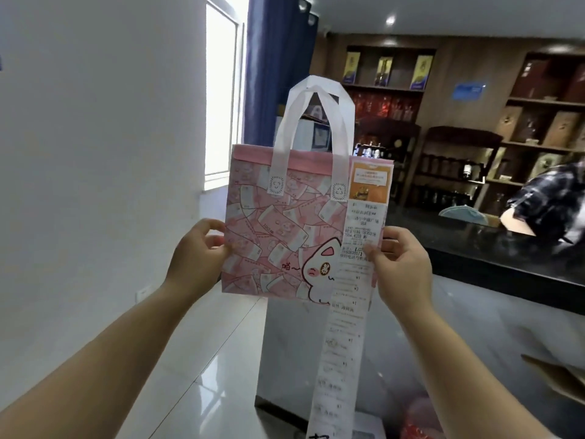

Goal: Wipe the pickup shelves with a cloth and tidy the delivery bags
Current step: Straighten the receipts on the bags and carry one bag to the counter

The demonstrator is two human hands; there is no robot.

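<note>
1. Wooden display shelves (538, 122) stand behind a dark counter (474, 248).
2. Pink banknote-print fabric bag with white handles (285, 232) is held flat in mid-air, on no surface, likely for checking and smoothing.
3. Left hand (196, 258) pinches its left edge; right hand (402, 267) pinches the right edge over a long white paper receipt (345, 327).

Pink banknote-print bag (278, 236), white handles (285, 134)

Dark glossy table (474, 240) on the right, pale fan-shaped item (462, 214) lying on it. Wooden shelves (544, 102) behind carry boxes (563, 125).
</note>
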